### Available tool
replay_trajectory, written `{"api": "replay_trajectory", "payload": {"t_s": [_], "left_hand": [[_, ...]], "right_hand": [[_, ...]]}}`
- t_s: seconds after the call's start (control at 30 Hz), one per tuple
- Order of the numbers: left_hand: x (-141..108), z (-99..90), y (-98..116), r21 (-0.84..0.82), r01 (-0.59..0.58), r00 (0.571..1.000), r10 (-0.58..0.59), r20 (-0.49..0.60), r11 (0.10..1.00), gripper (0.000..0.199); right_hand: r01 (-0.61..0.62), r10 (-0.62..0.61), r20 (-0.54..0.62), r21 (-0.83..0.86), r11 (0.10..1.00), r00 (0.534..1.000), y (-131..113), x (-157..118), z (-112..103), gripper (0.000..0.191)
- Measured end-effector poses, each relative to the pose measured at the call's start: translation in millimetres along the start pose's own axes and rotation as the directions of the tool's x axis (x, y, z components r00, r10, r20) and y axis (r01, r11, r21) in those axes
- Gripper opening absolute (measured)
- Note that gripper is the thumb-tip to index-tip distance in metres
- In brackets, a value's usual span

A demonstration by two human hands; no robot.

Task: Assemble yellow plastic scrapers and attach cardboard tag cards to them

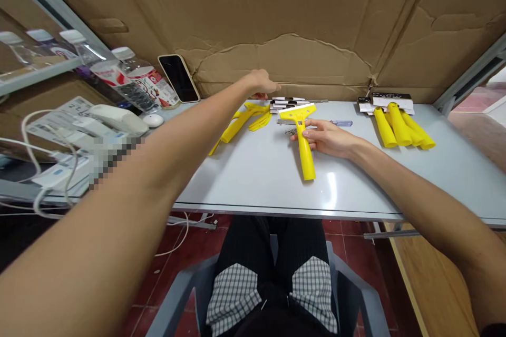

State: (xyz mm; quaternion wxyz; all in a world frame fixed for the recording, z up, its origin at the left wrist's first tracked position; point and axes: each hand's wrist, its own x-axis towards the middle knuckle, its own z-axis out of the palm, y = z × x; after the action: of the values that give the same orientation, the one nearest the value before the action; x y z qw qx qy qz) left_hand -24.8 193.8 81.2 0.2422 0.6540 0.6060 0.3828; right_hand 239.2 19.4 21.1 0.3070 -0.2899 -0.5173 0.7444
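My right hand (322, 138) is closed round the neck of a yellow scraper (305, 152), its wide head pointing away from me and its handle toward me. Stretched to the back of the table, my left hand (261, 83) has its fingers bent down near a stack of black-and-white blade pieces (290, 103); what its fingertips hold, if anything, is hidden. Yellow handle parts (241, 122) lie beside my left forearm. Behind my right hand are a clear-handled screwdriver (342, 123) and small screws (291, 131).
Several yellow scrapers (399, 126) lie at the right of the white table (245, 184). A phone (179, 78) leans on the cardboard (276, 10) behind. Bottles (154, 84), white cables and power strips crowd the left side.
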Motion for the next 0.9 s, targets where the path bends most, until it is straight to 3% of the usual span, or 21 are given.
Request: {"api": "replay_trajectory", "payload": {"t_s": [0.07,0.13,0.27,0.37,0.43,0.53,0.7,0.8,0.9], "left_hand": [[6.3,9.3,2.3,0.196,0.139,0.981,-0.162,0.105,0.971,0.040],[9.4,18.3,3.1,0.263,0.212,0.956,-0.256,0.145,0.941,0.041],[11.7,25.3,5.5,0.120,0.199,0.965,-0.216,0.148,0.973,0.047],[5.7,16.4,12.5,0.034,0.337,0.933,-0.339,0.121,0.941,0.042],[-3.9,5.8,17.0,-0.105,0.378,0.920,-0.360,0.158,0.920,0.035],[-26.4,-9.5,16.3,-0.382,0.309,0.951,-0.286,0.118,0.871,0.043],[-66.1,-13.9,-4.2,-0.528,0.084,0.993,-0.114,-0.025,0.845,0.044],[-66.0,-6.4,-13.3,-0.578,0.041,0.994,-0.094,-0.062,0.815,0.042],[-44.5,0.3,-17.1,-0.463,0.133,0.983,-0.177,-0.054,0.877,0.048]], "right_hand": [[-0.001,0.001,0.013,0.001,1.000,1.000,1.4,1.1,-3.5,0.040],[0.009,-0.008,0.029,-0.010,1.000,1.000,3.0,2.4,-6.0,0.040],[0.022,-0.021,0.048,-0.026,0.999,0.999,5.5,5.1,-7.9,0.039],[0.019,-0.019,0.046,-0.009,1.000,0.999,6.1,6.6,-7.7,0.040],[0.008,-0.008,0.038,-0.003,1.000,0.999,6.0,7.0,-7.4,0.040],[0.006,-0.006,0.028,0.006,1.000,1.000,5.5,6.8,-7.0,0.040],[0.002,-0.003,0.026,0.009,1.000,1.000,4.4,5.3,-6.6,0.039],[-0.003,0.003,0.009,0.005,1.000,1.000,3.6,4.0,-6.4,0.037],[-0.012,0.012,-0.005,-0.001,1.000,1.000,3.0,3.1,-5.9,0.035]]}}
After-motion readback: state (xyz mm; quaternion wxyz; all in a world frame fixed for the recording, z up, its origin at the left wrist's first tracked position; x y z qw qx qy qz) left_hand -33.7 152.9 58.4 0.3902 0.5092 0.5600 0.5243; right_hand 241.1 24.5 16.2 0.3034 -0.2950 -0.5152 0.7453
